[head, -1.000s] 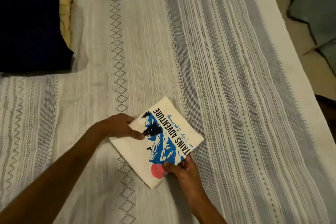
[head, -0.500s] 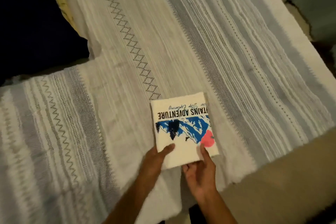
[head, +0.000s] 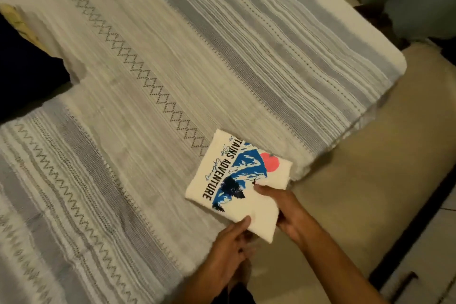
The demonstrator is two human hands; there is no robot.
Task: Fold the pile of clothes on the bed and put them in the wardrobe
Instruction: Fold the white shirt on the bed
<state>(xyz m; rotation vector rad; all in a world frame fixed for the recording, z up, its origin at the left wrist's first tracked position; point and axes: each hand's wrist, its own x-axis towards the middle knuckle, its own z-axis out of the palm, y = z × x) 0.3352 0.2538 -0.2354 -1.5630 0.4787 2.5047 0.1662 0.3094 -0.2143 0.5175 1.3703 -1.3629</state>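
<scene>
- over the bed's (head: 172, 61) near right corner, a folded cream t-shirt (head: 237, 187), a flat square with a blue mountain print
- left hand (head: 229, 252) and right hand (head: 288, 210) pinch its near edge
- woven striped bedspread beneath

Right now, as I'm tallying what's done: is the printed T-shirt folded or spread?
Folded. The printed T-shirt is a compact rectangle with its graphic cut off at the edges, held by the left hand and right hand.

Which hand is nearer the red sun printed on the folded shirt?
Right. The right hand grips the folded shirt just below the red sun; the left hand holds the near corner, farther off.
</scene>
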